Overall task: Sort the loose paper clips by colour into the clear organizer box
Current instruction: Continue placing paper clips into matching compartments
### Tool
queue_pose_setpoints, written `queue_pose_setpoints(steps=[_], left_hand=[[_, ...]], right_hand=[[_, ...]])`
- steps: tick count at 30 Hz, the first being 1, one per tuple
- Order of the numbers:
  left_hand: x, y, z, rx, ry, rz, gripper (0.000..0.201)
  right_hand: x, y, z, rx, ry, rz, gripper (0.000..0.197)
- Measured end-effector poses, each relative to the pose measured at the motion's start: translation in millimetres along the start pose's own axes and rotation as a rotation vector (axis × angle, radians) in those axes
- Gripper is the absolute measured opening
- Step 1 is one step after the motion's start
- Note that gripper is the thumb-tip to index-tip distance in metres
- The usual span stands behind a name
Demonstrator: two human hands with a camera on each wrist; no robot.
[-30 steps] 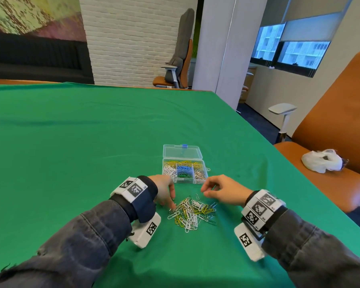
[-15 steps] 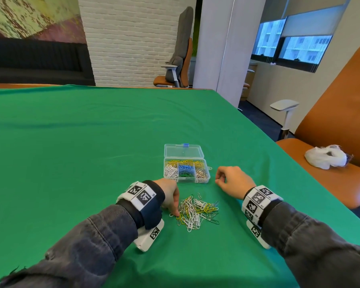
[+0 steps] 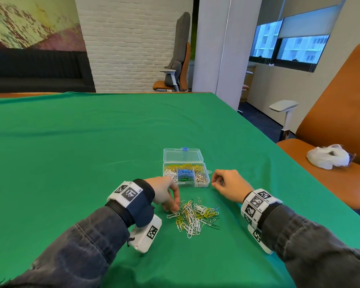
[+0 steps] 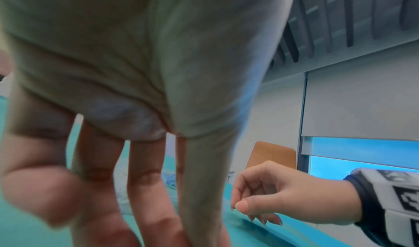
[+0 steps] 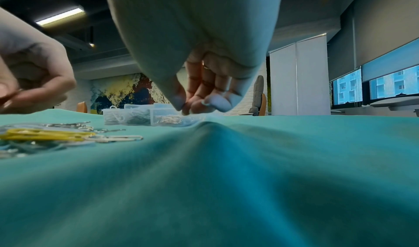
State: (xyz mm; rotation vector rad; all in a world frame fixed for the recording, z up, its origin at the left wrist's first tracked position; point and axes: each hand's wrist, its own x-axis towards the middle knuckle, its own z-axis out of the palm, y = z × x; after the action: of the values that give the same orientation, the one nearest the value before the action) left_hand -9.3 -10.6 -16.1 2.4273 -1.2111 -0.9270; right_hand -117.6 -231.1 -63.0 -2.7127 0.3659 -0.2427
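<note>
Dark grey denim sleeves (image 3: 87, 244), navy cuff, white wristbands (image 3: 258, 202) with black square-patterned tags, white camera blocks (image 3: 147, 235) beneath

My matt green cloth (image 3: 92, 163) carries glossy wire paper clips (image 3: 193, 217) and a clear plastic organizer box (image 3: 202, 185).

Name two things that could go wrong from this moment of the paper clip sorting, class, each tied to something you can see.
1. The pile of loose clips is tangled, so the left hand, fingertips at its edge, may lift several linked clips of mixed colours.
2. The right hand sits curled beside the organizer box, close to its right wall; a careless move might nudge the light box. One white clip already hangs over a wall.
</note>
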Motion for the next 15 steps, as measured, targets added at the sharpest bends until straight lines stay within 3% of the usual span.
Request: queue_pose_setpoints(steps=[5,15], left_hand=[[2.6,-2.6,0.1,0.107,0.073,-0.051,0.014],[2.1,-4.1,-1.8,0.135,0.086,-0.092,0.013]], right_hand=[[1.0,3.2,3.2,0.019,-0.007,-0.012,0.009],[2.6,5.6,5.0,0.034,-0.026,-0.029,0.01]])
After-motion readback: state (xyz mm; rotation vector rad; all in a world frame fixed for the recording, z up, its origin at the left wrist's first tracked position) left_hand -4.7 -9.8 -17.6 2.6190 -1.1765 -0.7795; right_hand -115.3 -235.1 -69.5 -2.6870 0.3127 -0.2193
